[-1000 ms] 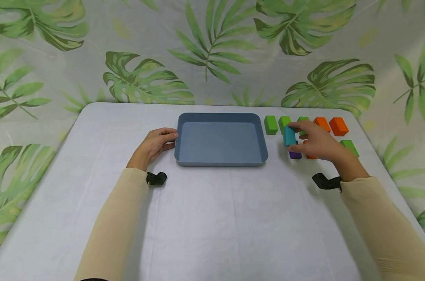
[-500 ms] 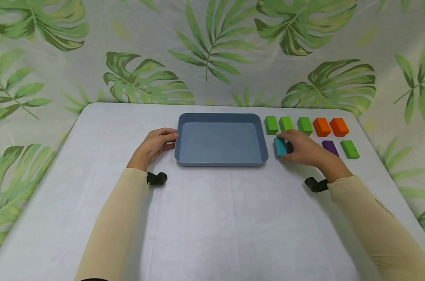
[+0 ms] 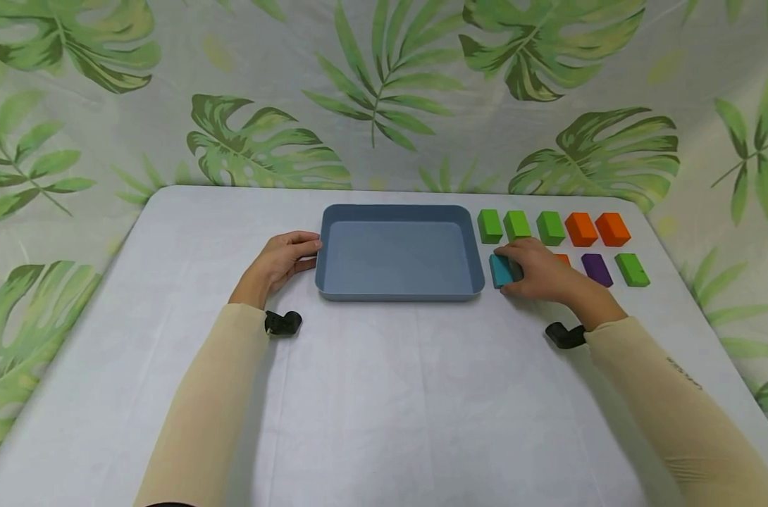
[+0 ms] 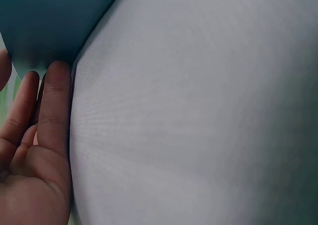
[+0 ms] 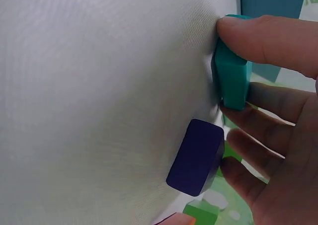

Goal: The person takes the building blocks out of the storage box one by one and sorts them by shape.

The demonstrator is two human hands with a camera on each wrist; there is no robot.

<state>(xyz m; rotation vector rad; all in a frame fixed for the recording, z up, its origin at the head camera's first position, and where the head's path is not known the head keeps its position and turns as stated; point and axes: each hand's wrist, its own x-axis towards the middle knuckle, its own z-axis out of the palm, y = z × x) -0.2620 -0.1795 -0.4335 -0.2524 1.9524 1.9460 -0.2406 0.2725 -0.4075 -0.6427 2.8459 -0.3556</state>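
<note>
My left hand (image 3: 285,259) rests its straight fingers against the left side of a blue-grey tray (image 3: 397,257); the left wrist view shows these fingers (image 4: 54,106) touching the tray wall. Beside the tray's right edge, my right hand (image 3: 536,271) pinches a teal block (image 3: 501,271) between thumb and fingertips. That block (image 5: 232,76) appears to touch the white cloth in the right wrist view. Close to the lower fingers stands a dark purple block (image 5: 196,155), covered by the hand in the head view. An orange block (image 3: 563,259) is partly hidden behind the right hand.
A back row holds green blocks (image 3: 490,227), then orange blocks (image 3: 581,229) farther right. In the front row, another purple block (image 3: 597,270) and a green one (image 3: 632,270) lie right of my right hand. A leaf-patterned cloth (image 3: 384,91) hangs behind the table.
My right hand has carried the teal block left and down, from above the purple block to beside the tray. The left hand and tray have stayed put.
</note>
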